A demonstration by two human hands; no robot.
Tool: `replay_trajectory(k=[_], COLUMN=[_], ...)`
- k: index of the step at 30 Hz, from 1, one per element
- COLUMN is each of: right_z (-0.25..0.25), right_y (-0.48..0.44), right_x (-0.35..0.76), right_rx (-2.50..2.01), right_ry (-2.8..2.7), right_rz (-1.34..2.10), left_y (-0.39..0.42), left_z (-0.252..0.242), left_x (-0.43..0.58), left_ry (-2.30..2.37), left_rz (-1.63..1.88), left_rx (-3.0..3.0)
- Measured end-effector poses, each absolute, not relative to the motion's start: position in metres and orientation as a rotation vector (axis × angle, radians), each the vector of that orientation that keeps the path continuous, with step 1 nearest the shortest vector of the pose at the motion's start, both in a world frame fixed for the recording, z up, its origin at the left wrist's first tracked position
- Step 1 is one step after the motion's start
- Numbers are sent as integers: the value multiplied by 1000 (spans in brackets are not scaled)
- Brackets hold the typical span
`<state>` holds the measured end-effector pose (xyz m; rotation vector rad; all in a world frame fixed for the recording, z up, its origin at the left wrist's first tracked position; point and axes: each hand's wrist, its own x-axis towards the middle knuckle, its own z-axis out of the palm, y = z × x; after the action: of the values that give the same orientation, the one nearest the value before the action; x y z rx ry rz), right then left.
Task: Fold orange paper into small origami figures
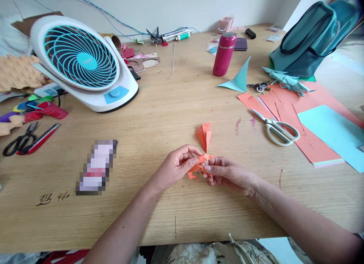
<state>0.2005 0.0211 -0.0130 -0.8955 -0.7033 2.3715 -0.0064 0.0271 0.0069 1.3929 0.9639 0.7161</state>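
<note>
Here, left hand [176,163] and right hand [229,173] pinched folded orange paper [203,158] over the wooden surface [159,124], fan [87,61] leftward, pale wall [187,8] behind

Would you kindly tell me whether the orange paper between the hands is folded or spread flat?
Folded: the orange paper shows angled creases and narrow bent flaps, pinched between the left hand and right hand.
</note>
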Motion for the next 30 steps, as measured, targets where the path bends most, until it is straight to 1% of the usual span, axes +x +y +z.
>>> replay_trajectory(k=[7,17,25,30], right_z=[-11,-17,-15,-12], right_y=[20,20,16,16], right_x=[198,201,190,192], right_rx=[-948,-875,-948,-976], right_ry=[-732,-758,-811,-817], right_rz=[2334,2355,2196,2162], left_y=[26,26,20,19], left_z=[7,3,5,4], left_x=[-5,-7,2,-1], left_ry=[957,999,1042,1177], left_rz=[732,767,805,845], left_rx=[1424,1429,1446,1599])
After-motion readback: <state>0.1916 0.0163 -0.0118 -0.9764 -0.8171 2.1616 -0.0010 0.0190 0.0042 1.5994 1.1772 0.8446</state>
